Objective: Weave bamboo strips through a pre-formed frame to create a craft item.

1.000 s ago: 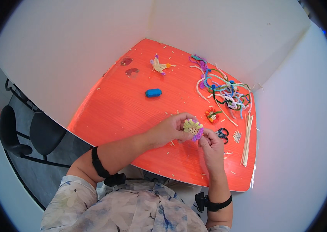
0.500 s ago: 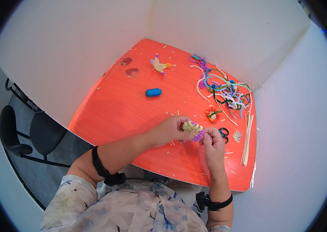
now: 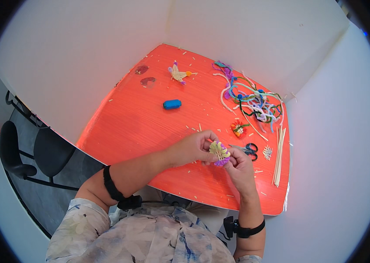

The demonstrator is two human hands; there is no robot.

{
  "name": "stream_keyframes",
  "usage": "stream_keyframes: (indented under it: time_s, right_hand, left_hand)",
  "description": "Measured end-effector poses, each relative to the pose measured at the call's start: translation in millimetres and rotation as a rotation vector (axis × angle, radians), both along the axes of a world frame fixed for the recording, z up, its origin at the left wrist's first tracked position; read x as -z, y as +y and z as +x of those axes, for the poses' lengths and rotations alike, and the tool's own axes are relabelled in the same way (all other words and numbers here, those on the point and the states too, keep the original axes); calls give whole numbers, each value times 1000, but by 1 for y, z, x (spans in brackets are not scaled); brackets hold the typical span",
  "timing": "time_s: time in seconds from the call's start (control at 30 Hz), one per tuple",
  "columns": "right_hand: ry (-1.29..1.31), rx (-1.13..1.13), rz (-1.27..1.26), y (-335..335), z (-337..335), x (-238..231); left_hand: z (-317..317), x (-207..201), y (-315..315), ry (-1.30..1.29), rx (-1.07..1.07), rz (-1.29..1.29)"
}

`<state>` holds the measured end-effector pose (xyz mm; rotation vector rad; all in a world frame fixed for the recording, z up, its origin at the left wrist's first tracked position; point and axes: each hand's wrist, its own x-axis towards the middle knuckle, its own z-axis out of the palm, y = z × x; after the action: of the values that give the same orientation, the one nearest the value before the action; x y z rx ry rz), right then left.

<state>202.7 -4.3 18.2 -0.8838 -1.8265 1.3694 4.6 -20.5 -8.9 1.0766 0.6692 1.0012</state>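
A small flower-shaped craft piece (image 3: 220,153), with yellow and purple fuzzy loops round a pale stick centre, is held up over the near part of the table. My left hand (image 3: 201,147) pinches it from the left. At its right edge, the fingers of my right hand (image 3: 240,166) are closed against the purple loops; any strand between those fingertips is too small to make out. Just beyond my right hand lie scissors (image 3: 250,151) with black handles. A red and orange flower-shaped piece (image 3: 239,129) with a green strand rests a little farther back.
Tangled coloured pipe cleaners (image 3: 257,103) cover the far right of the red table (image 3: 128,127). Long thin sticks (image 3: 279,158) and a small stick lattice (image 3: 267,152) lie at the right. A blue thread spool (image 3: 172,104) and a star-shaped stick piece (image 3: 177,74) sit farther back.
The flower-shaped piece has shifted slightly right and turned in my fingers. My right hand has moved a little nearer and lower, so more of the scissors shows.
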Motion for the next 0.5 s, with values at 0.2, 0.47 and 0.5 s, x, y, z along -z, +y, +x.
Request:
stream_keyframes:
  time_s: [0.2, 0.47, 0.5]
  right_hand:
    - [38, 65, -117, 3, 5, 13]
    - [167, 246, -118, 5, 8, 12]
    - [167, 248, -117, 4, 10, 12]
  left_hand:
    - [0, -1, 1, 23, -2, 20]
    - [-1, -3, 0, 8, -23, 34]
    - [0, -3, 0, -4, -20, 32]
